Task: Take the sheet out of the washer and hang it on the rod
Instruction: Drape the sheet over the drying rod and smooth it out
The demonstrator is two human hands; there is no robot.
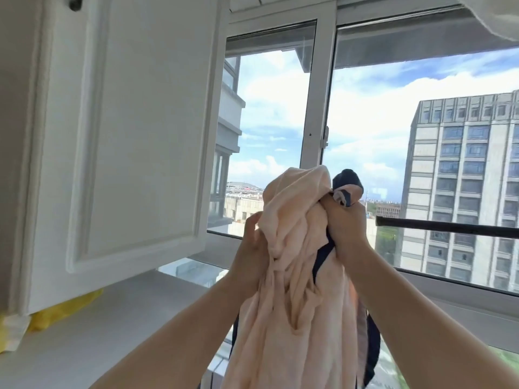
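Both hands are raised in front of the window (365,122), holding a bunched pale pink sheet (295,290) with dark navy trim. The right hand (345,220) has its grip closed tight around the top of the bundle, with a navy edge and a fold of pink fabric protruding above the fist. The left hand (252,237) is on the left side of the bundle near its top; its fingers curl into the fabric, though how firmly they clamp cannot be told. The sheet hangs down from both hands in long gathered folds and runs out of view at the bottom edge.

A dark rod (449,227) extends horizontally from the right edge of the view, its free end just to the right of the right hand. The sheet is not on the rod.

A white cabinet door (126,136) fills the left side. Below it is a pale counter (98,332) with a yellow item (64,310) at its left. High-rise buildings (463,178) show through the glass.
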